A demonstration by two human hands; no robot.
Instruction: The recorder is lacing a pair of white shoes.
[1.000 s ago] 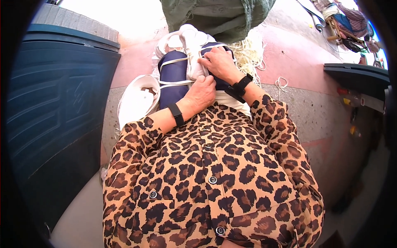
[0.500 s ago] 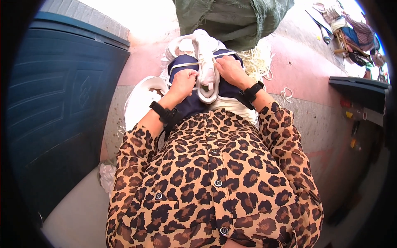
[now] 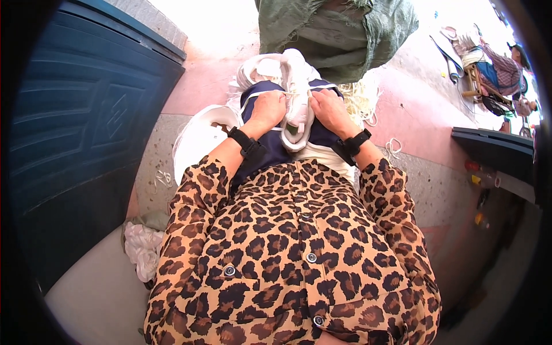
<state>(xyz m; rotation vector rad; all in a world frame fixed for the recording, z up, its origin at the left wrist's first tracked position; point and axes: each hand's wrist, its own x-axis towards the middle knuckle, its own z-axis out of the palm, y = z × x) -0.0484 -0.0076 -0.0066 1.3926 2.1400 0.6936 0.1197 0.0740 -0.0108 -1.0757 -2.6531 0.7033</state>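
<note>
A white sneaker (image 3: 297,104) lies lengthwise between my thighs, its heel opening towards me. My left hand (image 3: 267,110) is closed at the shoe's left side, fingers pinched on a thin white shoelace near the lacing. At the right side of the same shoe, my right hand (image 3: 329,110) is closed too, thumb and fingertips pinching lace close to the eyelets. The small part of the lace inside the fingers is hidden. Another white shoe (image 3: 253,70) rests just beyond, partly behind the first one.
A white container (image 3: 190,135) stands by my left leg. Beyond the shoes hangs a green woven sack (image 3: 339,37), with a heap of cream laces (image 3: 365,100) beside it. A loose lace (image 3: 393,148) lies on the floor. A dark blue door (image 3: 98,132) borders the left.
My left hand has moved up and right, closer to the shoe's lacing. The right hand stays beside the shoe. The whole view has shifted slightly.
</note>
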